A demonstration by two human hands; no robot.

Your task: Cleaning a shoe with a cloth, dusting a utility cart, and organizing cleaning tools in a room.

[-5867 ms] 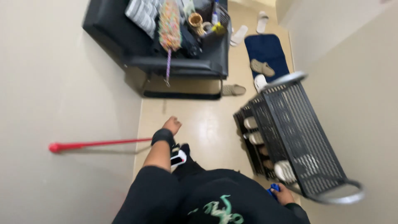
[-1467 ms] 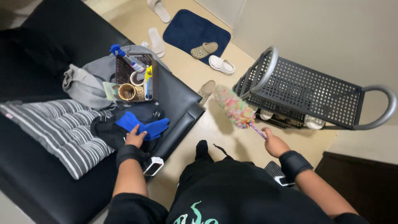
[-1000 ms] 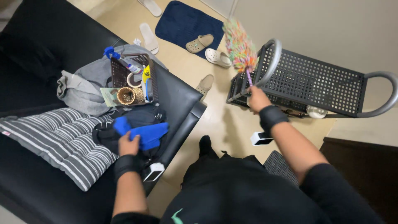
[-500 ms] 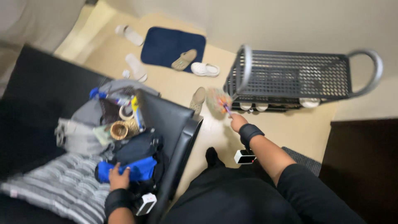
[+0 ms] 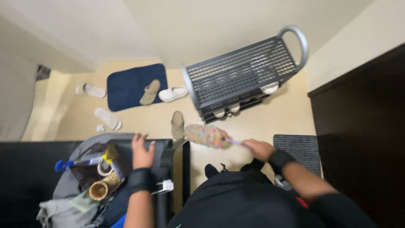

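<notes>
My right hand grips the thin handle of a multicoloured fluffy duster, whose head hangs over the tan floor just right of the black sofa's arm. My left hand, fingers spread, rests on the sofa arm beside a brown box packed with a blue-capped bottle, a yellow tube and rolls of tape. Both wrists wear black bands.
A grey mesh shoe rack with a curved handle stands ahead, shoes on its lower shelf. A navy mat and several slippers lie on the floor. A dark cabinet and a small grey mat are to the right. Grey clothes lie on the sofa.
My view has turned toward the wall and rack. The duster has dropped from rack height to low beside the sofa arm. My left hand left the blue item and moved onto the sofa arm.
</notes>
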